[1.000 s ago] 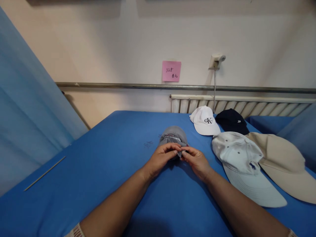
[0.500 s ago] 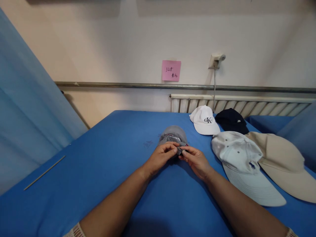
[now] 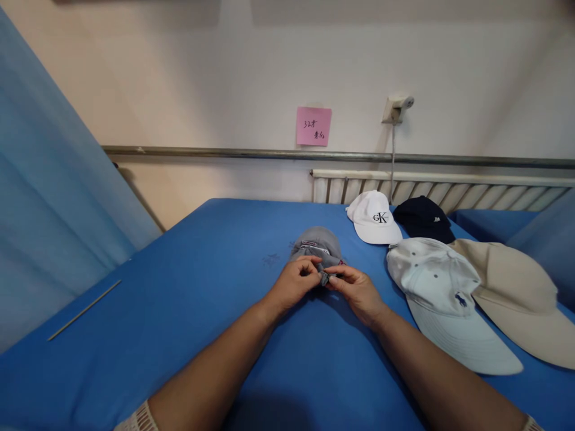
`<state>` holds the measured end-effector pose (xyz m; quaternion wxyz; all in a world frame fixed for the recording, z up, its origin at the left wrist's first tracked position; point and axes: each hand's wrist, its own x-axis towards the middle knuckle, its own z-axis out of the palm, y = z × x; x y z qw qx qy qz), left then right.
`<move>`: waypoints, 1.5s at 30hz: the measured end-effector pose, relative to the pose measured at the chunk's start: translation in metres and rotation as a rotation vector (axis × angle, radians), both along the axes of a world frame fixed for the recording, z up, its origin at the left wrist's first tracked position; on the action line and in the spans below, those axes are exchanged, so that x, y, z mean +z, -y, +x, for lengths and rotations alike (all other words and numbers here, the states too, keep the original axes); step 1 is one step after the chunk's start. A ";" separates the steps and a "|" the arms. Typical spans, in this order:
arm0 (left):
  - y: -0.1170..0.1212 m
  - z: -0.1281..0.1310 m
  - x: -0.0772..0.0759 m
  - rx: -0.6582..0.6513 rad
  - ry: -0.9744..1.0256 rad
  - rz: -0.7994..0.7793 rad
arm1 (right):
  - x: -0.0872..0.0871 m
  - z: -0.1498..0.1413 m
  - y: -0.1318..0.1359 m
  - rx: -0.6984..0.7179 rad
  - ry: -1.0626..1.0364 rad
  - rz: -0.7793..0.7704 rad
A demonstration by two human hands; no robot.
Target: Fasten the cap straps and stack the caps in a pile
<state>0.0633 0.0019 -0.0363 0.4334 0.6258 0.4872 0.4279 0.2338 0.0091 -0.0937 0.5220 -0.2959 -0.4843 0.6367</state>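
Note:
A grey baseball cap [image 3: 324, 238] lies in the middle of the blue-covered table, its inner labels facing me. My left hand [image 3: 297, 280] pinches the near edge of the cap, by its back strap, between thumb and fingers. From the other side, my right hand [image 3: 354, 291] grips the same strap end with thumb and forefinger. The fingertips of both hands nearly meet there and cover part of the strap, so its fastening cannot be made out.
To the right lie a white cap [image 3: 374, 218], a navy cap [image 3: 423, 219], a pale blue-grey cap [image 3: 438, 278] and a beige cap [image 3: 516, 281]. A thin stick [image 3: 84, 310] rests at left. Behind are a radiator [image 3: 440, 185], a metal rail [image 3: 233, 154] and a blue curtain [image 3: 49, 179].
The strap end between my fingers has turned slightly, with the left fingers curled further. The cap stays in place; the whole view has shifted a little.

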 end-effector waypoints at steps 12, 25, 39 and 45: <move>0.000 0.001 -0.001 0.014 -0.229 0.083 | 0.003 -0.001 0.001 -0.009 0.062 -0.009; -0.002 -0.002 -0.004 -0.039 -0.253 0.081 | 0.001 -0.001 0.000 0.002 0.113 0.021; -0.003 -0.002 -0.009 -0.085 -0.015 0.035 | 0.000 0.000 -0.002 -0.006 0.054 0.024; 0.002 0.003 -0.004 -0.215 0.128 -0.019 | -0.003 0.001 -0.002 -0.042 0.015 -0.005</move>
